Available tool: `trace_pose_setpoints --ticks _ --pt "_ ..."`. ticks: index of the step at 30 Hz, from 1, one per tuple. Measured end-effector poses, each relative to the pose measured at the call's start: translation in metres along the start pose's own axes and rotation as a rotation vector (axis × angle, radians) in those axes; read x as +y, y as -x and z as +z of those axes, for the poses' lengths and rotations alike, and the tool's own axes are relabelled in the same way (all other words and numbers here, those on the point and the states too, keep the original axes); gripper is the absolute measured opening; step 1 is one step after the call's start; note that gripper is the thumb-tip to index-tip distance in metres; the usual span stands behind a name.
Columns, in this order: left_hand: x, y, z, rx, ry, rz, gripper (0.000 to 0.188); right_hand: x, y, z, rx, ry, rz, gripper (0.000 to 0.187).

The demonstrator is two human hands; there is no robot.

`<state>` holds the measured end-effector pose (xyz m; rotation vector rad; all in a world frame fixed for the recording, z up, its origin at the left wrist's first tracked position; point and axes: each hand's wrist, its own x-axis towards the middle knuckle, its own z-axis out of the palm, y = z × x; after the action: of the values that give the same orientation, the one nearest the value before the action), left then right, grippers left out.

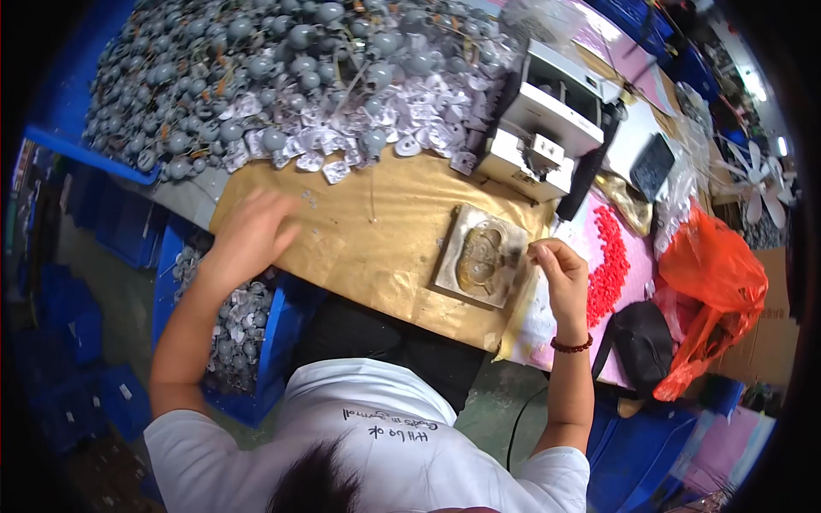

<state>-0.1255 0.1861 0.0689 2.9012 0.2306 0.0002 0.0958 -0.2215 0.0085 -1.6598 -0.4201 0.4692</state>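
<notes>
My left hand [255,229] is over the left part of the brown paper on the table, blurred by motion. Its thumb and fingers look apart, and nothing shows between them. Just right of a square metal block [445,267], my right hand [561,272] has thumb and forefinger pinched together; what they hold, if anything, is too small to make out. The block has a rounded, yellowish recessed shape [481,256] in its middle. Tiny pale bits [310,202] lie on the paper beside my left hand.
A large heap of grey ball-shaped parts [299,64] with white pieces [336,171] covers the far table. A white machine [547,111] stands behind the block. Small red parts [605,265], a black pouch [643,346] and a red plastic bag [714,278] lie right. A blue bin [272,359] stands lower left.
</notes>
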Motion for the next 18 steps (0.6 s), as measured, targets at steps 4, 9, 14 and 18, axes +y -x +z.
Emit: trace_pose_setpoints --ticks 4,9,14,18 --pt "0.005 -0.061 0.052 0.294 -0.081 0.058 0.034 -0.010 0.008 -0.057 0.235 0.251 -0.109 0.013" --pt "0.000 -0.073 0.073 0.348 -0.052 0.090 0.030 -0.020 0.024 -0.110 0.286 0.945 -0.296 0.009" --pt "0.007 -0.061 0.073 0.280 0.170 0.031 0.031 0.008 0.039 -0.104 0.149 1.290 -0.187 0.011" --pt "0.071 -0.061 0.035 0.422 0.359 0.172 0.030 0.020 0.036 -0.099 0.129 1.386 -0.139 0.008"
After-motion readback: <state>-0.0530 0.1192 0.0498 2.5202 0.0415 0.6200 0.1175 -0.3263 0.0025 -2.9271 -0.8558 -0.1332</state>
